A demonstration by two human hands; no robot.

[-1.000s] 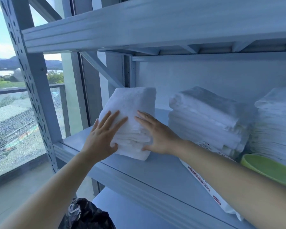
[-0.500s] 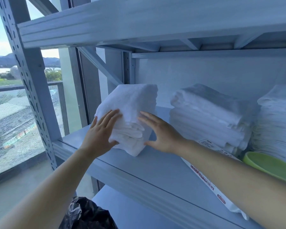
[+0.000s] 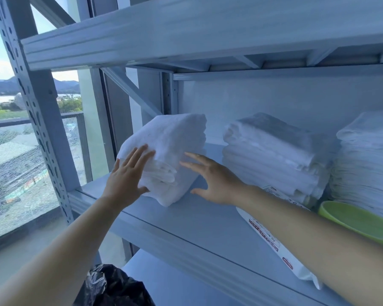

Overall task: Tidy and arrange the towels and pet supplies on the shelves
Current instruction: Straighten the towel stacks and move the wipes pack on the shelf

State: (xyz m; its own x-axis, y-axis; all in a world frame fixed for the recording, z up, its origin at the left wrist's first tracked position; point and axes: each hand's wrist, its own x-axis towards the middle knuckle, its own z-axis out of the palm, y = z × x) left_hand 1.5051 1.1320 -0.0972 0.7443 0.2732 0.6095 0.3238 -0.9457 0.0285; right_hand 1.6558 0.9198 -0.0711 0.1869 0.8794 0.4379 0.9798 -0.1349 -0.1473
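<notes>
Left hand [image 3: 126,180], right hand [image 3: 216,183] flat at towel stack [image 3: 175,133].
Left presses stack's front; right, fingers straight, at its right side.

Three towel stacks [image 3: 272,151] side by side on shelf [image 3: 208,226], bowl [image 3: 358,221] rightmost.

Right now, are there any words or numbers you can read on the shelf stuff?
White plastic packet, red print along its edge: too blurred to read.
Same packet, small red oval label: too small to read.
Folded towels, green bowl: no writing shows.
</notes>
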